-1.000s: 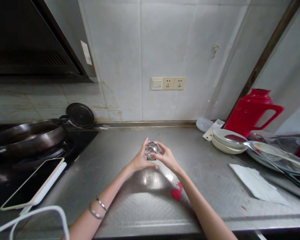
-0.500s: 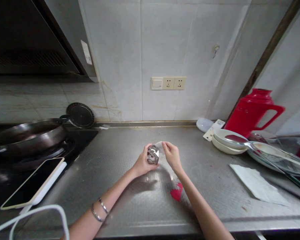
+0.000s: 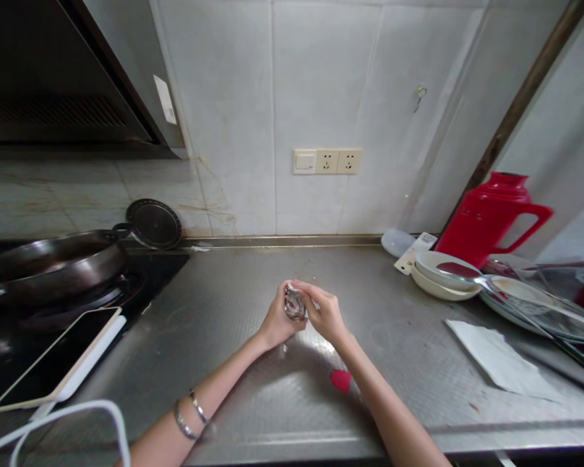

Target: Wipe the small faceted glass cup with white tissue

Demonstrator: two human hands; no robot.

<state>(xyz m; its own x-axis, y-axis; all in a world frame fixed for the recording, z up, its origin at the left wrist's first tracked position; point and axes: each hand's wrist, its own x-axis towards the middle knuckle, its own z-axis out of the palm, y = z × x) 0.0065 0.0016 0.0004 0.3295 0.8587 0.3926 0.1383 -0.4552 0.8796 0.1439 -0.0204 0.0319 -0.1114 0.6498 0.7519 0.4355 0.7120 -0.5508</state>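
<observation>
My left hand [image 3: 278, 319] is wrapped round a small, shiny, see-through glass [image 3: 294, 305], held above the metal counter. With its fingers pinched together, my right hand [image 3: 324, 312] is at the top and right side of that glass. A bit of a thin whitish sheet [image 3: 292, 285] shows at the glass's upper rim by the right fingertips; most of it is hidden. Below my right wrist there is a red patch [image 3: 340, 381], partly covered by the forearm; I cannot tell what it is.
A pan [image 3: 58, 263] sits on the stove at left, with a phone [image 3: 58, 357] and white cable [image 3: 90, 403] in front. To the right are a red thermos [image 3: 486, 220], stacked bowls [image 3: 442, 285], a plate with utensils [image 3: 530, 305] and a white napkin [image 3: 501, 357].
My right hand has moved left, from holding the whitish sheet out beside the glass to touching the glass at its rim. My left hand still holds the glass.
</observation>
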